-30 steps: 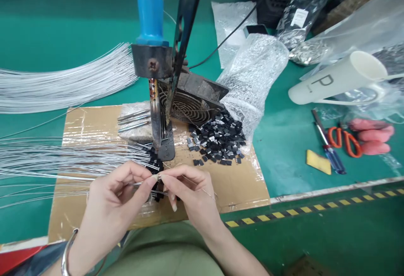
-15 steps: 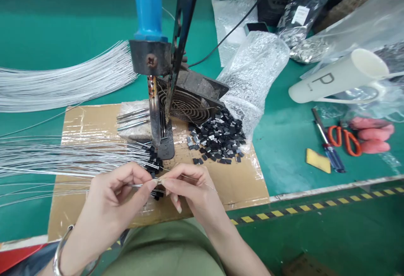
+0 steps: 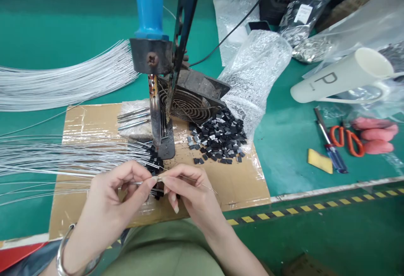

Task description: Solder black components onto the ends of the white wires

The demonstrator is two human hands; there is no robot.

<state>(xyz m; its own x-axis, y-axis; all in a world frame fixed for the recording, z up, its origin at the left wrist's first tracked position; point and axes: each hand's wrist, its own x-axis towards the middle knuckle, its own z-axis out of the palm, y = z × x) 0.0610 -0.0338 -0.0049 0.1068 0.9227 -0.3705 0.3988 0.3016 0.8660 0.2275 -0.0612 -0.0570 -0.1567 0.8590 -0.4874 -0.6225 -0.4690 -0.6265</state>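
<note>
Below the soldering iron [image 3: 154,112], my two hands meet fingertip to fingertip over the cardboard. My left hand [image 3: 110,198] is closed, its thumb and forefinger pinching a thin white cable near its end. Opposite it, my right hand [image 3: 197,192] is closed in a pinch on a small piece at that end, mostly covered by the fingertips. A fine strand like solder wire [image 3: 206,186] runs across the right hand. Beside the fingers lies a bunch of white cables [image 3: 104,155] with black connectors [image 3: 154,162] on their ends.
A heap of small black pieces [image 3: 221,137] lies on the cardboard [image 3: 233,183] before a dusty fan [image 3: 189,103]. More white cables [image 3: 69,82] lie left. Bubble wrap [image 3: 259,70], a white mug [image 3: 341,76], a screwdriver [image 3: 334,154], scissors [image 3: 353,143] and a yellow sponge [image 3: 320,161] are right.
Both hands stay in nearly the same place, still pinching at the cable's end. The right fingertips have shifted very slightly; the whole view has moved a little.
</note>
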